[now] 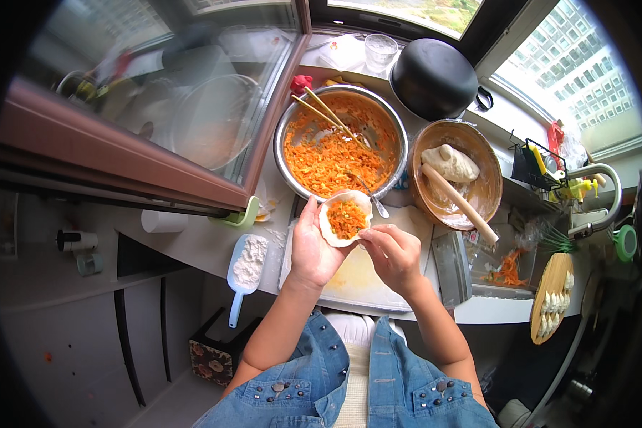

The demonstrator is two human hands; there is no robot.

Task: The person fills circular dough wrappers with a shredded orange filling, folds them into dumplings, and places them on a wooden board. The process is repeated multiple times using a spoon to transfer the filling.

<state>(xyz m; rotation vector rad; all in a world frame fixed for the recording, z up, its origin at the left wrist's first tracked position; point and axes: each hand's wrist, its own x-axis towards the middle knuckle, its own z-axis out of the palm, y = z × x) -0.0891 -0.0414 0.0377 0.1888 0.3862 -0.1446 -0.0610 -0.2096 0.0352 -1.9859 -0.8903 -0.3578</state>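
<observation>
My left hand (313,246) cradles a round dough wrapper (326,227) topped with shredded orange filling (346,218). Thumb and fingers of my right hand (393,251) pinch the wrapper's lower right edge. Just beyond is a large steel bowl (399,176) of the same carrot-like filling. A pair of chopsticks (331,117) leans in it, and a metal spoon (377,202) rests against its near rim. Beneath my hands lies a pale cutting board (361,283). Right of the steel bowl, a brown bowl (493,171) holds a lump of dough (449,163) and a wooden rolling pin (460,203).
A blue scoop of flour (249,267) sits at the counter's left front edge. Above it juts an open window sash (203,182). A black pot (434,77) and a glass (380,51) stand behind. At right are a sink (500,251) with orange scraps and a wooden board (547,281) bearing several dumplings.
</observation>
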